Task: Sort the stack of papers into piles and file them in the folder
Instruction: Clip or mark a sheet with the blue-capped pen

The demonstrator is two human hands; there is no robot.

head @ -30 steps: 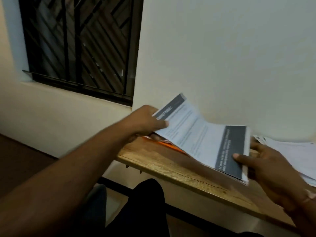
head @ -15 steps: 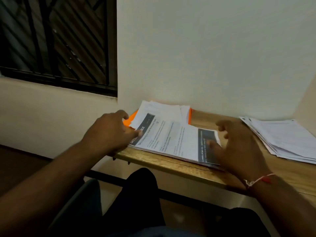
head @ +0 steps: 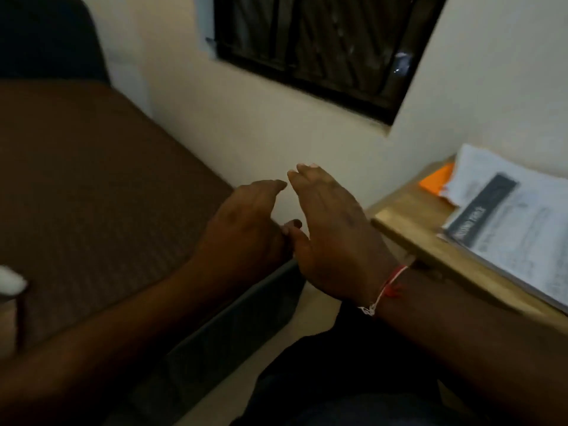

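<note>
A cream wall [head: 246,124] fills the far side of the room, with a dark barred window [head: 322,47] set high in it. On the left a bed [head: 92,179] with a brown cover runs back along the wall, and something dark and rounded stands at its far end, too dim to make out. At the right stands a wooden table [head: 408,222], with only its left end in sight.

The stack of papers [head: 522,235] lies on that table. Its top sheet carries a dark band with white lettering too blurred to read. A corner of the orange folder [head: 436,179] pokes out from under the loose white sheets on the far side of the stack.

The person holds both arms out in the air over the gap between bed and table, well apart from the papers. The left grip [head: 242,222] is released, palm down, its fingers loosely bent and holding nothing. The right grip [head: 332,235] is just beside it, also released, its fingers straight and close together and nothing in them. The two thumbs seem to meet between the palms. A thin red and white thread [head: 384,287] is tied round the right wrist, and that forearm passes close by the table's near left corner. Dark trousers [head: 338,379] show below the arms.
</note>
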